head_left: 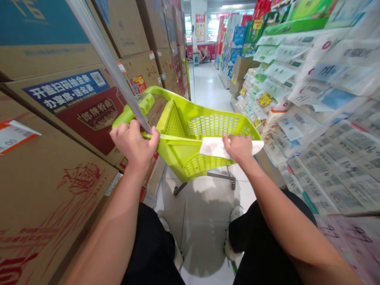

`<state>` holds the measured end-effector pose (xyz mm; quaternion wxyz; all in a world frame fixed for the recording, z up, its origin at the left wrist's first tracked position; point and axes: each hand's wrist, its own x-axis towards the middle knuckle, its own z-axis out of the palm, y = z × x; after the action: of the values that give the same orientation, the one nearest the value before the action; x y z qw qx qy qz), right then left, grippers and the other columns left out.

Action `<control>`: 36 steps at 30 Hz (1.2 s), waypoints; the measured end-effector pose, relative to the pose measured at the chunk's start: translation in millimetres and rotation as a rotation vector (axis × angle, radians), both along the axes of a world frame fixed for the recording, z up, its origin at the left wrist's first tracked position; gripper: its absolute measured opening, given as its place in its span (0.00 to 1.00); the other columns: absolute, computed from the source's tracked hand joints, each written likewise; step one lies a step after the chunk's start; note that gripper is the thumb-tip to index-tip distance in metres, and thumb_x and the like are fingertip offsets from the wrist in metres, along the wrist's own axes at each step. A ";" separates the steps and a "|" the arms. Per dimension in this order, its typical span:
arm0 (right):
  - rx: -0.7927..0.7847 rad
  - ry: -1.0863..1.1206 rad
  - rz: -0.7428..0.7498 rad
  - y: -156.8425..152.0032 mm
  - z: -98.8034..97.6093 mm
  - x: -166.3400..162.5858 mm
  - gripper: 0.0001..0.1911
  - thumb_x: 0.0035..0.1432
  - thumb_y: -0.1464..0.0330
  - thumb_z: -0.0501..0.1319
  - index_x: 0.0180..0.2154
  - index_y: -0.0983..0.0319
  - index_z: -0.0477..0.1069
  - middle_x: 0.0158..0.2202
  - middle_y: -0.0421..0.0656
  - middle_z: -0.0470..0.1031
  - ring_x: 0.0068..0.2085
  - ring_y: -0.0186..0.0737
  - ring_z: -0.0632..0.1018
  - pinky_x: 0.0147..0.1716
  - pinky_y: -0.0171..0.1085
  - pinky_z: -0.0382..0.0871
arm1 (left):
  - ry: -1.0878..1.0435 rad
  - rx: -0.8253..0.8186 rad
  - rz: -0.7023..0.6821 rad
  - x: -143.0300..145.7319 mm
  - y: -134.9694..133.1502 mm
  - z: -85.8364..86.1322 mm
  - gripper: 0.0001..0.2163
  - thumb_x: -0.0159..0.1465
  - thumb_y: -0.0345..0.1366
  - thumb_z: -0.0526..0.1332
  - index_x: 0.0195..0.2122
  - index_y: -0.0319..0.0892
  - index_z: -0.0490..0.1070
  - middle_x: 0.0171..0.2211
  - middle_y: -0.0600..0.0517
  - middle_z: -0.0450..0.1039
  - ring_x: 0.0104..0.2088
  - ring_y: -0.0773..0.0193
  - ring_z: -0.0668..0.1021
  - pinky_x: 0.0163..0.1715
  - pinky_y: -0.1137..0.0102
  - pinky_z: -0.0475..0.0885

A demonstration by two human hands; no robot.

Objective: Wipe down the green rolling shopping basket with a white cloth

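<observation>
A bright green plastic shopping cart (175, 152) stands turned sideways in front of me, its basket pierced with holes. My left hand (133, 142) is closed at the handle end of the cart, around a grey metal pole (109, 67) that slants up to the upper left. How far its fingers also grip the green handle (142, 103) is hidden. On the near rim of the basket, my right hand (239, 147) presses a white cloth (212, 147) with its fingers curled over the edge. The visible inside of the basket holds nothing.
Stacked cardboard boxes (89, 99) rise close on the left. Shelves of tissue packs (323, 118) line the right, near the cart's front end. Between them a tiled aisle (208, 83) runs ahead to a blue stool (196, 59). Cart wheels (176, 192) rest on the floor before my feet.
</observation>
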<state>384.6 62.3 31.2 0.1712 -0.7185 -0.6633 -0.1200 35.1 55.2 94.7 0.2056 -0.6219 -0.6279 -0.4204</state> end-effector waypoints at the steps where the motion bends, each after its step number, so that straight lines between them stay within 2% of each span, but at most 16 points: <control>1: -0.022 0.011 -0.062 2.8 -1.3 13.5 0.34 0.75 0.52 0.44 0.37 0.67 0.81 0.34 0.57 0.82 0.38 0.52 0.79 0.40 0.45 0.56 | -0.011 0.000 -0.002 1.9 0.0 0.0 0.12 0.65 0.48 0.61 0.40 0.45 0.72 0.38 0.42 0.72 0.48 0.40 0.73 0.54 0.42 0.63; 2: -0.022 0.017 -0.108 4.3 -3.0 23.3 0.34 0.75 0.53 0.44 0.38 0.67 0.81 0.35 0.58 0.83 0.38 0.53 0.79 0.40 0.45 0.56 | -0.024 0.003 0.000 4.8 0.0 0.0 0.12 0.65 0.48 0.61 0.40 0.44 0.72 0.38 0.42 0.72 0.49 0.40 0.73 0.54 0.42 0.63; 4: 0.026 0.020 -0.086 3.5 -6.5 26.8 0.31 0.75 0.56 0.44 0.39 0.67 0.81 0.38 0.58 0.83 0.41 0.53 0.79 0.41 0.45 0.57 | -0.047 0.014 0.021 12.5 0.3 0.0 0.12 0.65 0.47 0.61 0.40 0.44 0.72 0.39 0.41 0.72 0.50 0.40 0.73 0.55 0.42 0.62; 7: 0.125 -0.002 0.132 -2.4 -8.3 -5.1 0.28 0.75 0.60 0.43 0.42 0.64 0.79 0.43 0.55 0.82 0.45 0.53 0.77 0.45 0.46 0.58 | -0.041 -0.006 0.032 25.2 1.4 1.2 0.12 0.67 0.47 0.60 0.41 0.43 0.71 0.41 0.43 0.73 0.51 0.44 0.73 0.57 0.43 0.62; 9: 0.150 -0.017 0.298 -5.1 -5.9 -34.5 0.26 0.76 0.59 0.43 0.50 0.64 0.76 0.47 0.54 0.81 0.48 0.54 0.75 0.49 0.47 0.59 | -0.019 -0.049 0.013 32.1 2.8 3.3 0.14 0.69 0.48 0.57 0.42 0.43 0.71 0.42 0.45 0.73 0.52 0.47 0.72 0.58 0.45 0.61; 11: 0.132 -0.020 0.413 -3.5 -1.6 -53.8 0.26 0.76 0.57 0.43 0.56 0.63 0.72 0.51 0.54 0.79 0.52 0.55 0.74 0.51 0.47 0.59 | -0.015 -0.076 0.010 37.0 4.8 6.0 0.14 0.70 0.48 0.56 0.43 0.43 0.71 0.43 0.45 0.75 0.53 0.48 0.72 0.59 0.45 0.61; 13: 0.081 -0.016 0.462 3.1 2.5 -55.9 0.26 0.76 0.55 0.43 0.57 0.62 0.71 0.53 0.54 0.78 0.53 0.56 0.73 0.50 0.47 0.60 | -0.021 -0.087 0.013 39.2 7.3 8.3 0.13 0.71 0.47 0.56 0.44 0.43 0.71 0.44 0.43 0.76 0.55 0.47 0.72 0.59 0.46 0.60; 17: -0.005 -0.013 0.386 21.1 4.6 -20.3 0.28 0.76 0.53 0.42 0.50 0.62 0.75 0.50 0.54 0.80 0.52 0.56 0.75 0.46 0.46 0.60 | 0.012 -0.135 -0.037 35.9 10.9 7.0 0.15 0.73 0.47 0.54 0.47 0.42 0.71 0.45 0.44 0.77 0.58 0.47 0.71 0.59 0.47 0.59; 20: -0.069 -0.034 0.288 26.5 3.2 9.8 0.30 0.77 0.53 0.41 0.44 0.62 0.77 0.46 0.54 0.81 0.48 0.54 0.77 0.44 0.44 0.59 | 0.007 -0.081 -0.042 32.1 8.3 0.4 0.15 0.71 0.47 0.56 0.50 0.42 0.70 0.46 0.42 0.77 0.57 0.45 0.73 0.61 0.45 0.60; 22: -0.093 -0.061 0.256 24.3 1.9 18.9 0.30 0.77 0.54 0.41 0.42 0.63 0.77 0.44 0.53 0.82 0.46 0.52 0.78 0.43 0.44 0.59 | -0.017 0.017 -0.023 33.0 2.7 -3.7 0.19 0.70 0.46 0.57 0.58 0.41 0.67 0.52 0.38 0.75 0.59 0.44 0.73 0.63 0.44 0.61; 24: -0.072 -0.079 0.250 18.6 0.5 17.1 0.29 0.76 0.54 0.43 0.42 0.63 0.77 0.44 0.53 0.82 0.46 0.52 0.78 0.43 0.44 0.59 | -0.054 0.154 0.018 38.6 -5.2 -4.8 0.26 0.69 0.44 0.59 0.65 0.39 0.60 0.62 0.33 0.68 0.65 0.43 0.69 0.64 0.45 0.62; 26: -0.023 -0.083 0.251 11.8 -0.8 8.7 0.27 0.76 0.55 0.44 0.43 0.63 0.77 0.44 0.52 0.82 0.46 0.52 0.77 0.44 0.44 0.59 | 0.001 0.178 -0.009 49.1 -13.1 -1.8 0.26 0.69 0.42 0.59 0.66 0.42 0.60 0.66 0.34 0.65 0.68 0.43 0.66 0.64 0.44 0.62; 28: 0.013 -0.076 0.259 6.7 -1.3 1.6 0.27 0.76 0.55 0.44 0.42 0.63 0.77 0.43 0.53 0.82 0.46 0.52 0.78 0.45 0.44 0.59 | 0.177 0.035 -0.155 62.5 -18.1 4.0 0.21 0.69 0.40 0.58 0.63 0.46 0.67 0.62 0.38 0.71 0.64 0.42 0.70 0.62 0.44 0.64; 30: 0.009 -0.067 0.259 5.8 -1.3 3.3 0.28 0.75 0.54 0.45 0.41 0.63 0.78 0.42 0.54 0.83 0.45 0.52 0.78 0.44 0.44 0.60 | 0.359 -0.191 -0.274 75.0 -19.5 10.1 0.17 0.70 0.43 0.56 0.56 0.45 0.74 0.52 0.39 0.79 0.55 0.43 0.78 0.56 0.47 0.67; 33: -0.046 -0.045 0.141 11.9 -1.6 24.3 0.31 0.74 0.53 0.45 0.38 0.64 0.80 0.40 0.57 0.83 0.43 0.53 0.80 0.40 0.45 0.61 | 0.550 -0.459 -0.249 85.4 -18.2 16.3 0.21 0.71 0.52 0.53 0.42 0.42 0.79 0.36 0.40 0.82 0.40 0.47 0.82 0.46 0.53 0.69; 36: -0.068 -0.021 0.007 17.3 -3.1 42.2 0.32 0.74 0.56 0.44 0.39 0.67 0.81 0.39 0.60 0.83 0.41 0.56 0.80 0.38 0.46 0.61 | 0.645 -0.539 -0.216 87.0 -17.7 18.6 0.23 0.70 0.57 0.55 0.39 0.42 0.79 0.34 0.41 0.82 0.37 0.48 0.83 0.41 0.57 0.68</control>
<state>426.9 79.6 28.1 0.1400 -0.7203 -0.6713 -0.1044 122.1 37.5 113.4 0.1762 -0.8149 -0.5504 -0.0446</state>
